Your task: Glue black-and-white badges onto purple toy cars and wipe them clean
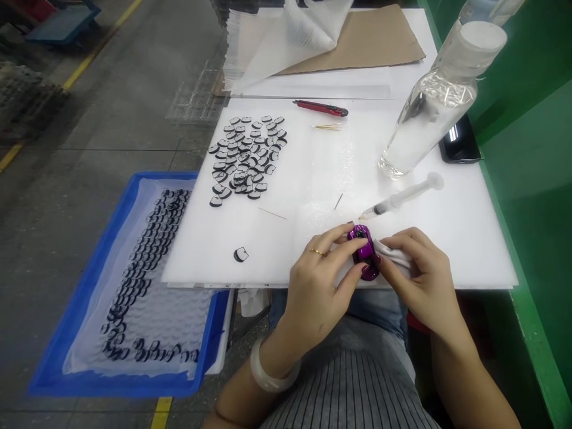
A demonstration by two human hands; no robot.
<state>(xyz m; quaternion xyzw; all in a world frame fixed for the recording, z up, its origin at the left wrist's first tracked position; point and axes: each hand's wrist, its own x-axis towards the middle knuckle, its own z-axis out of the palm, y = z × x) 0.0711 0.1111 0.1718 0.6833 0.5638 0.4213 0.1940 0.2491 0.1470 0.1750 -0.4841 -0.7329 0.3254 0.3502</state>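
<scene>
A shiny purple toy car body [364,253] lies at the near edge of the white foam sheet [313,179]. My left hand [319,286] pinches it between thumb and fingers. My right hand [417,271] presses a small white cloth [393,253] against the car's right side. A syringe [400,198] lies just behind the hands, tip pointing at the car. One loose black-and-white part [241,254] sits to the left of my left hand.
A heap of black-and-white parts [245,156] lies at the sheet's left. A blue tray [58,333] with rows of them stands lower left. A clear bottle [435,101], phone [460,140], red utility knife [320,108], cardboard [375,39] and green wall [527,119] are beyond.
</scene>
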